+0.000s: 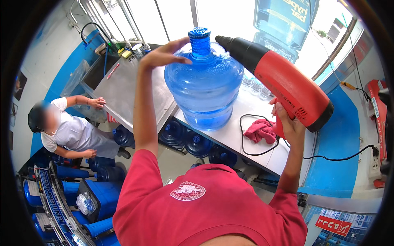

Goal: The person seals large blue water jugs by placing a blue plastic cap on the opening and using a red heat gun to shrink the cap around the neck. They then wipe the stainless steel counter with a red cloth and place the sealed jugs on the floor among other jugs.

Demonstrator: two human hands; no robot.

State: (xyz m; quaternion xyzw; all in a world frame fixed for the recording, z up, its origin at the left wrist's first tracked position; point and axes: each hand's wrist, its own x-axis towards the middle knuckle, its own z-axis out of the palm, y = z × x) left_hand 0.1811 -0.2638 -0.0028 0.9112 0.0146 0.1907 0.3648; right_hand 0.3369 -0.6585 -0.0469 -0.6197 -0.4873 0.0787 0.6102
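Plainly, from my remote seat, the white worktop (232,132) carries the blue bottle (204,90) upright; it looks full, so I'd expect it heavy, smooth and slippery. The right hand (288,121) grips the red heat gun (287,76) by its handle. The left hand (164,55), spread, grasps nothing; contact I can't tell. I'd steady the bottle at its neck (200,48).

Left forearm (145,110): bare, near upright, higher than the right. Left wrist (144,67) bent rightward. Left grip (162,56) spread: fingers stretched right, thumb parted below them.
Right forearm (292,166): bare, steep, leaning slightly rightward toward its top; elbow bent. Right grip (290,125) closed, fingers curled inward, palm hidden.
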